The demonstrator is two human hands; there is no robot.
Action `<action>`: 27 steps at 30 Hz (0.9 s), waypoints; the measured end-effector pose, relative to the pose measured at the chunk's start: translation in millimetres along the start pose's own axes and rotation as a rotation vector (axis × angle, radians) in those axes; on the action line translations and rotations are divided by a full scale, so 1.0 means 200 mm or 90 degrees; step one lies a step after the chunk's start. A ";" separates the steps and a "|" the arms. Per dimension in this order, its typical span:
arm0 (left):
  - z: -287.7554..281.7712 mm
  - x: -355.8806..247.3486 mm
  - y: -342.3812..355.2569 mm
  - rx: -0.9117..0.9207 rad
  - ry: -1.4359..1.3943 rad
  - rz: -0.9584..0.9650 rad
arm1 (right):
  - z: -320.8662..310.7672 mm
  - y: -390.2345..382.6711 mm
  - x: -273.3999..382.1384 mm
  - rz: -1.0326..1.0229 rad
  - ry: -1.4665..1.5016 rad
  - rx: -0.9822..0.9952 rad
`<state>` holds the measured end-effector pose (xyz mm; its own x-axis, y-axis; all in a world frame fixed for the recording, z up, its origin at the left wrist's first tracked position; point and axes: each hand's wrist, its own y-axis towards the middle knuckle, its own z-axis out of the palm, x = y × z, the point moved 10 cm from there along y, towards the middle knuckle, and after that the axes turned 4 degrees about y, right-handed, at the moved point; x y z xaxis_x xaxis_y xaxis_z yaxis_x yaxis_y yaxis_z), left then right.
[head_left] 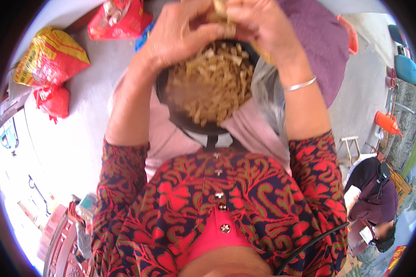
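A floral-patterned blouse (259,194) fills the lower frame, cut off by its edge. At upper centre, a dark round basin (192,125), its far rim hidden behind the hands, holds a heap of tan dried strips (217,87), blurred at left. A purple cloth (321,55) runs off the top at upper right. The left hand (178,34) is cropped above; whether its fingers grip cannot be told. The right hand (268,27) has fingers pinched on a pale piece (220,6) at the top edge, above the basin. Upper left, a yellow-and-red bag (53,57) conceals its contents; a red bag (118,30) shows indistinct pale items.
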<state>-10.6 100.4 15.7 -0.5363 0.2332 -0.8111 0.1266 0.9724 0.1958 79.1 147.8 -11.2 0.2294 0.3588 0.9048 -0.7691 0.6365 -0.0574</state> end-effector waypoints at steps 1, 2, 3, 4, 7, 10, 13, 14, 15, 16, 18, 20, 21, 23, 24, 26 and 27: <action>0.01 0.02 0.02 0.040 0.040 -0.055 | 0.04 -0.02 0.00 0.022 -0.028 0.032; 0.00 0.05 0.00 0.025 -0.038 -0.099 | 0.06 -0.03 0.01 0.026 -0.002 0.026; 0.01 0.07 -0.01 0.011 -0.118 -0.142 | 0.05 -0.01 0.01 0.010 0.023 0.074; 0.01 0.10 -0.01 -0.003 -0.198 -0.185 | 0.04 0.00 0.04 -0.014 0.023 0.058; 0.05 0.05 -0.01 0.086 -0.499 -0.186 | 0.06 -0.04 0.10 -0.054 -0.070 0.062; 0.00 0.02 -0.02 0.105 -0.704 -0.163 | -0.01 -0.07 0.20 -0.070 -0.120 0.023; -0.02 0.02 -0.02 0.084 -0.706 -0.172 | -0.08 -0.08 0.22 -0.095 -0.122 0.016; -0.02 0.04 -0.02 0.065 -0.659 -0.180 | -0.09 -0.06 0.18 -0.084 -0.119 0.019; -0.03 0.06 -0.02 0.046 -0.612 -0.188 | -0.10 -0.06 0.15 -0.073 -0.116 0.023; -0.02 0.07 -0.01 0.041 -0.585 -0.208 | -0.10 -0.06 0.12 -0.068 -0.126 0.020; -0.01 0.10 -0.02 0.034 -0.529 -0.250 | -0.04 -0.05 0.10 -0.060 -0.142 0.015; 0.01 0.10 -0.02 0.025 -0.579 -0.278 | -0.05 -0.05 0.15 -0.086 -0.154 0.004; 0.02 0.10 -0.03 0.020 -0.605 -0.291 | -0.06 -0.05 0.17 -0.098 -0.162 -0.002; 0.02 0.08 -0.03 0.018 -0.608 -0.289 | -0.07 -0.06 0.16 -0.101 -0.171 0.006; 0.03 0.08 -0.03 0.016 -0.609 -0.289 | -0.07 -0.06 0.16 -0.093 -0.177 0.012; 0.03 0.08 -0.02 0.068 -0.584 -0.249 | -0.06 -0.07 0.16 -0.102 -0.207 0.018; 0.03 0.08 -0.02 0.094 -0.571 -0.229 | -0.06 -0.07 0.18 -0.120 -0.232 0.019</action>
<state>-15.4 100.2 -1.7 0.2634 -0.2220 -0.9388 0.2154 0.9621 -0.1670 105.1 159.9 17.2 0.1461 -0.0304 0.9888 -0.7516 0.6465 0.1309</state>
